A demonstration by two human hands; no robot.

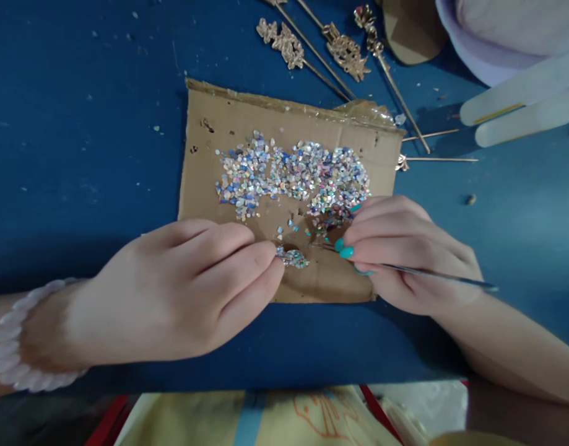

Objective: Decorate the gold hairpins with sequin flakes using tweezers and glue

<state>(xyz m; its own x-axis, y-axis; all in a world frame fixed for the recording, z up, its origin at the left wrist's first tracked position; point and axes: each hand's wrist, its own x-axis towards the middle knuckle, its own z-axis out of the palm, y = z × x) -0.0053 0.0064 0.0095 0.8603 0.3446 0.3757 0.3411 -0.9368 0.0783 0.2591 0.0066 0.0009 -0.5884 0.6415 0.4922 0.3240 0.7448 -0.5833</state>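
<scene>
A dark blue surface (80, 155), dotted with small pale flecks, spreads beneath everything, with pale yellow cloth (210, 421) below its near edge. At the far left, a bracelet (6, 347) of pale translucent beads circles the wrist of the left hand (182, 285). That hand is closed, its fingertips pinching the left end of a small glittering piece (294, 257), which sits over the lower middle of a flat piece of cardboard (247, 111). Above the glittering piece, many small shiny chips (307, 170) in blue, white, pink and green lie in a wide patch on the cardboard, a few loose ones just below the patch. Beyond the cardboard's top edge lie gold-coloured metal sticks (321, 73) with ornate heads. The right hand (409, 254), with turquoise nails, is closed around a thin metal tool (437, 274); the tool's tip points left, near the right end of the glittering piece. At the upper right are a pale purple container (470, 49) and, below it, two whitish translucent tubes (521, 111).
</scene>
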